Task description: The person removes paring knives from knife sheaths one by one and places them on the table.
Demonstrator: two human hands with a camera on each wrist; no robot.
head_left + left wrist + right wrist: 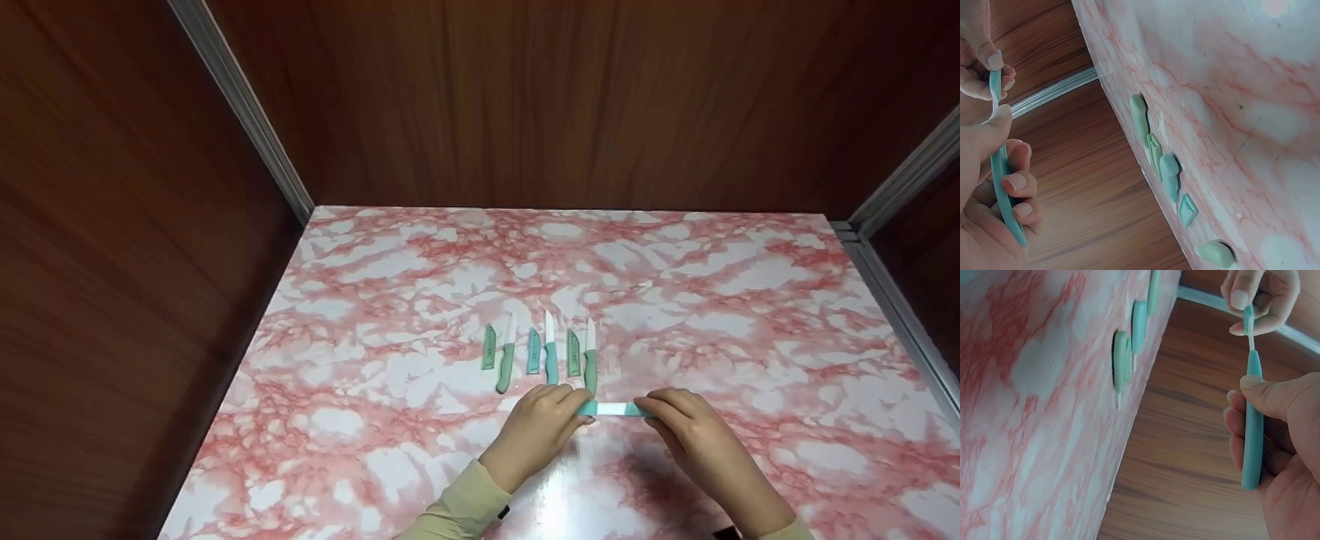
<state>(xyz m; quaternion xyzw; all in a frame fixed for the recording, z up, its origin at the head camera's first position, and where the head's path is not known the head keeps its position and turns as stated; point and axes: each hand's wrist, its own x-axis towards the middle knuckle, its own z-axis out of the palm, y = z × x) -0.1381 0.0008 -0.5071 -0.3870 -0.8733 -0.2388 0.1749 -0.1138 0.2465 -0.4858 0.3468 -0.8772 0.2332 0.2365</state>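
Observation:
Over the front part of the table, my right hand (694, 427) grips the teal handle of a paring knife (1252, 427), thumb along its side. The knife lies level, and a short stretch of white blade (611, 409) shows between both hands. Facing it, my left hand (541, 420) holds a teal blade sheath (1005, 197) between thumb and curled fingers. The blade's tip is hidden at the sheath, so how deep it sits I cannot tell. Just beyond the left hand lie a green knife (505, 367), a teal knife (550, 356) and another green knife (590, 364), blades bare and pointing away.
To the left of each lying knife is its matching sheath: one green (489, 349), one teal (533, 352), one green (574, 352). The red-and-white marbled table (360, 315) meets brown wood-grain panels (525, 105) at the back and sides.

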